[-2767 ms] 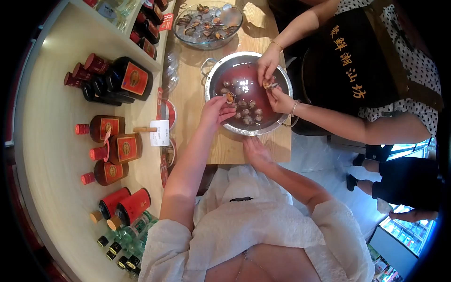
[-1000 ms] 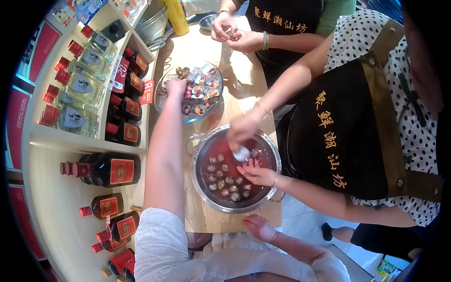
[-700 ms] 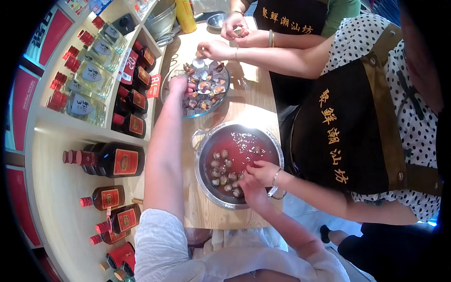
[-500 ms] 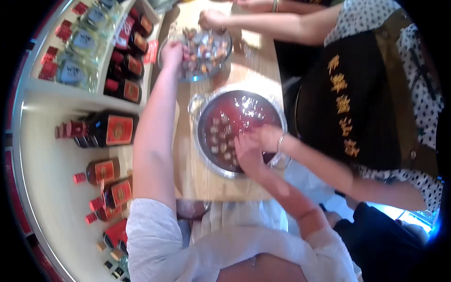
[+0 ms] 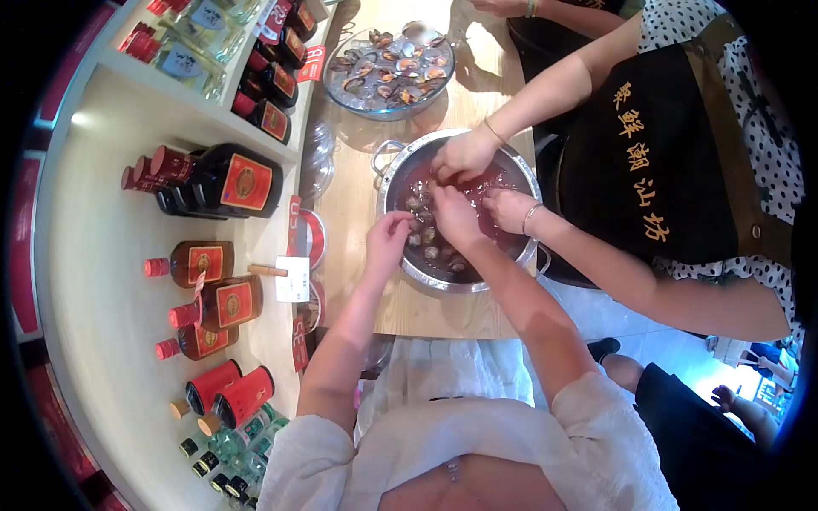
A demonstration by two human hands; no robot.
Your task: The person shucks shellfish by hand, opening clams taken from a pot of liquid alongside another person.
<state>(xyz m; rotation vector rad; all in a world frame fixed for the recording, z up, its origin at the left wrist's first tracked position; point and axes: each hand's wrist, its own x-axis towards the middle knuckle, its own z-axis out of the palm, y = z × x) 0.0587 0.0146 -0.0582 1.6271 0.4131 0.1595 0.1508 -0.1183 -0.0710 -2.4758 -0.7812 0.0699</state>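
Observation:
A metal pot (image 5: 394,189) with two loop handles holds reddish-brown liquid and several small round shellfish (image 5: 430,252). My left hand (image 5: 388,244) is at the pot's left rim, thumb and fingers pinched together; whatever lies between them is hidden. Inside the pot, my right hand (image 5: 456,217) reaches down with its fingers curled at the liquid, their tips out of sight. A co-worker's two hands work in the same pot, one hand (image 5: 467,155) beside my right fingers at the far side, the other hand (image 5: 511,210) to the right.
Behind the pot stands a glass bowl (image 5: 392,109) of opened shellfish on ice. Shelves (image 5: 94,213) with several bottles (image 5: 230,180) line the left. The co-worker in a black apron (image 5: 648,153) stands close on the right. Another person's hand (image 5: 503,7) shows at the top.
My left hand has come back from the glass bowl to the pot's left rim. One co-worker's hand has moved from beside the bowl into the pot.

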